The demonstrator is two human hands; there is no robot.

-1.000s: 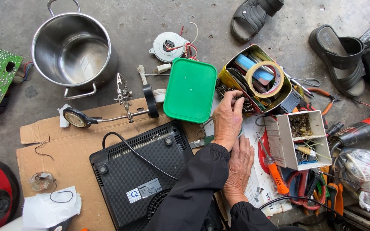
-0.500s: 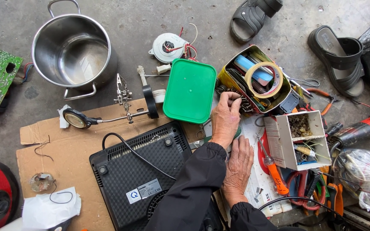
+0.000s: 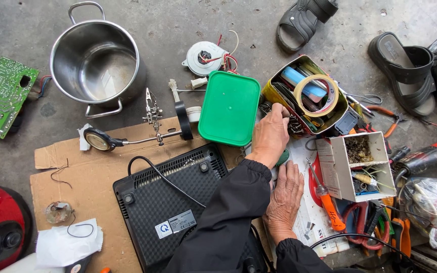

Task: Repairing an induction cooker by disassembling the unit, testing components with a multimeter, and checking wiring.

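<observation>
A black appliance lies upside down on a sheet of cardboard on the concrete floor, its cord looping across the vented base. Above and left of it stands an empty steel pot, with a green circuit board further left. A green lid lies flat just above the appliance, beside a yellow box packed with rolls of tape and small parts. A white two-part box holding screws and bits stands to the right, next to an orange-handled screwdriver. A magnifier stand with clips rests along the top edge of the cardboard.

The left hand, its black sleeve crossing over the other arm, reaches up to the near rim of the yellow box, fingertips curled in among the small metal parts there; whether the grip holds anything cannot be told. The right hand lies flat and open on printed paper, holding nothing, just below a small green object that peeks out between the two hands.
</observation>
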